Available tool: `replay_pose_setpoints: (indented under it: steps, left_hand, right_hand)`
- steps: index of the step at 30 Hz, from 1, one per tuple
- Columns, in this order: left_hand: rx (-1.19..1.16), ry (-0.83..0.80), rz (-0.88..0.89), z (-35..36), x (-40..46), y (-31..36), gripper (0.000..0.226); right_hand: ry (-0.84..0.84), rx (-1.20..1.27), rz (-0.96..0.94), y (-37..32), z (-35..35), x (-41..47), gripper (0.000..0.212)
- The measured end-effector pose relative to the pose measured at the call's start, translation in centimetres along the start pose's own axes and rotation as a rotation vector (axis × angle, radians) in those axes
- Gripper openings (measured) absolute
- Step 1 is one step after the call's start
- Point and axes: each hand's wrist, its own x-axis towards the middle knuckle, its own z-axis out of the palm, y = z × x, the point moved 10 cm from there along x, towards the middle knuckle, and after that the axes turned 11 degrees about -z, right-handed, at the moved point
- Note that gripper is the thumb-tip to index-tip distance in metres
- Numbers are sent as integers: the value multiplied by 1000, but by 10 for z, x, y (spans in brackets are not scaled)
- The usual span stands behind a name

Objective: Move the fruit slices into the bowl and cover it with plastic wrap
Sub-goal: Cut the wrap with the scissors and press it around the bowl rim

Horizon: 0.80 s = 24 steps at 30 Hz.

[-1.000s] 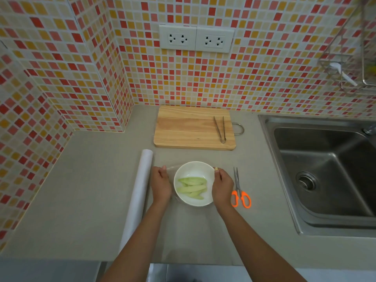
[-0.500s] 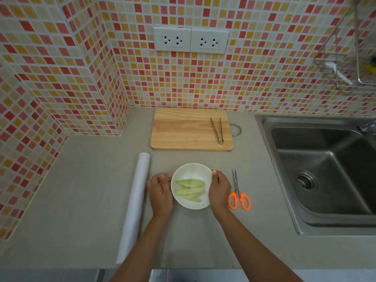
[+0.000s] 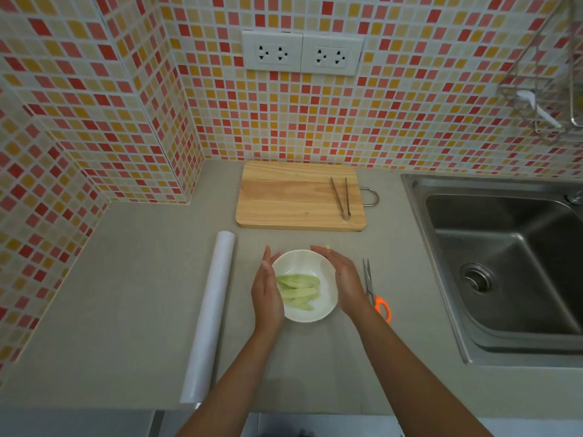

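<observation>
A white bowl [image 3: 310, 313] stands on the grey counter and holds several pale green fruit slices [image 3: 298, 290]. My left hand [image 3: 266, 291] is against the bowl's left side with its fingers straight, edge-on. My right hand [image 3: 342, 280] lies along the right side, fingers straight and arched over the far rim. Whether clear wrap lies over the bowl cannot be told from this view. The white roll of plastic wrap [image 3: 209, 313] lies on the counter to the left of the bowl.
Orange-handled scissors [image 3: 375, 294] lie just right of my right hand. A wooden cutting board [image 3: 293, 197] with metal tongs [image 3: 340, 197] sits behind the bowl. A steel sink [image 3: 504, 263] fills the right side. Tiled walls close the back and left.
Both hands have lifted from lying flat beside the bowl to standing edge-on along its sides, with fingertips reaching toward the far rim. The bowl has stayed in place.
</observation>
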Motion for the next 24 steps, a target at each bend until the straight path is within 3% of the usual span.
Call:
replay_pose_setpoints:
  steps: [9,13,17,21,24]
  left_hand:
    - [12,-15,-66,2,12,-5,38]
    - [99,12,-135,-1,16,-8,49]
    - [364,108,38,-12,18,18,56]
    - [199,107,80,-21,18,27,50]
    - [120,41,-2,-9,9,7,48]
  right_hand:
    - [8,-27,182,31,0,-6,54]
    - [78,-91,183,34,-8,-13,59]
    - [62,-204,118,26,-16,-13,62]
    - [23,-195,-74,-8,-12,4,46]
    - [-131,-156,-56,-13,13,14,37]
